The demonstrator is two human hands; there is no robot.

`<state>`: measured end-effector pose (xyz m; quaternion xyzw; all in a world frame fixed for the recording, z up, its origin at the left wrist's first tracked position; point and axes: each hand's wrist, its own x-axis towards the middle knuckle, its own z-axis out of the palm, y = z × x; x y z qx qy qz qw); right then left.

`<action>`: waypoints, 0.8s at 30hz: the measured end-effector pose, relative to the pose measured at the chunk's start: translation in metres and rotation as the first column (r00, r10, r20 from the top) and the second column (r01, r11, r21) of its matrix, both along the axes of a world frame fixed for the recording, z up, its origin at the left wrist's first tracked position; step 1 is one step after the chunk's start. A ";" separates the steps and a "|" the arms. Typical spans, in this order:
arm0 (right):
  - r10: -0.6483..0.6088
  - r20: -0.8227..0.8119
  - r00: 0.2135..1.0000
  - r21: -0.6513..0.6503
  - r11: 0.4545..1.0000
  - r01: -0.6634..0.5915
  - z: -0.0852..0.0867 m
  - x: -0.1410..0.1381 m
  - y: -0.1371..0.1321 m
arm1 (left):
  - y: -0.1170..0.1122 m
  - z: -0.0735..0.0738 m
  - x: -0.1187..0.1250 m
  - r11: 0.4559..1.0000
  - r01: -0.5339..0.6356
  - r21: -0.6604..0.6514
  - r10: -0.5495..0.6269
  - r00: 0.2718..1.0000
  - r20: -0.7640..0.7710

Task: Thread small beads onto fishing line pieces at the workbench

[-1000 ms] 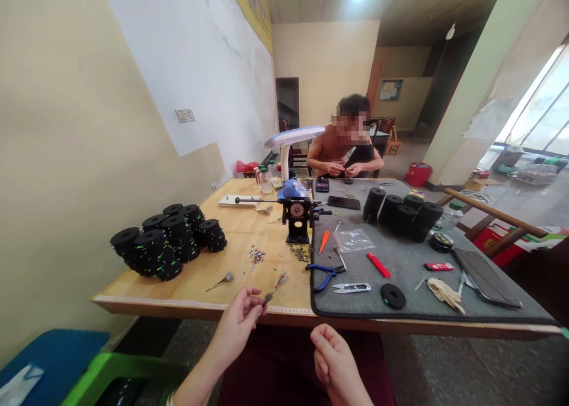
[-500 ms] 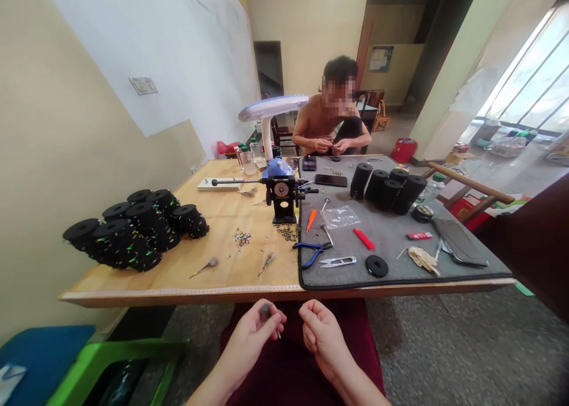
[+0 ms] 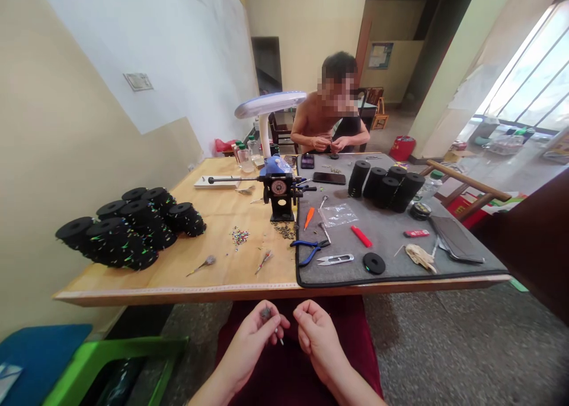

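My left hand (image 3: 262,330) is over my lap, in front of the table edge. Its fingers are closed around a small grey bundle of fine strands (image 3: 265,313), and a thin pale tip sticks out below them. Just to the right, my right hand (image 3: 316,329) is pinched shut, its fingertips close to the left hand's. Whatever it may hold is too fine to see. On the wooden tabletop lie two similar bundles, a grey-tufted one (image 3: 208,262) and a reddish-tipped one (image 3: 264,262).
Black foam spools (image 3: 128,222) cluster at left, and more spools (image 3: 386,186) stand on the grey mat (image 3: 342,275). Pliers (image 3: 309,249), thread snips (image 3: 335,259), a foam disc (image 3: 373,263) and a winding device (image 3: 280,195) lie between. A co-worker (image 3: 331,121) sits opposite.
My two hands have come slightly closer together, fingertips nearly meeting. The pale tip below my left hand shows more. The whole view has shifted a little; the table items stay put.
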<state>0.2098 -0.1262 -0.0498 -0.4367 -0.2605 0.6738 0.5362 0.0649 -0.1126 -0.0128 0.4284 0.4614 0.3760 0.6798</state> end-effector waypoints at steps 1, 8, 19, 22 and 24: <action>0.002 -0.001 1.000 -0.002 1.000 -0.002 0.000 0.000 0.000 | 0.000 -0.001 0.000 1.000 0.005 0.001 -0.005 1.000 0.005; 0.006 0.033 0.999 -0.012 1.000 -0.006 -0.001 -0.001 -0.001 | -0.004 0.001 0.004 0.996 0.004 -0.088 0.005 0.994 0.106; 0.010 0.161 0.987 0.019 1.000 -0.013 0.004 -0.002 -0.005 | -0.004 -0.005 0.008 0.999 0.036 0.014 -0.035 0.999 -0.025; 0.002 0.204 0.979 0.039 0.999 -0.011 0.001 -0.002 -0.005 | -0.005 -0.005 0.009 0.999 0.028 0.032 -0.026 0.998 -0.050; -0.009 0.230 0.973 0.052 0.999 -0.003 -0.001 -0.002 -0.005 | -0.005 -0.005 0.010 0.998 0.015 0.056 -0.011 0.997 -0.073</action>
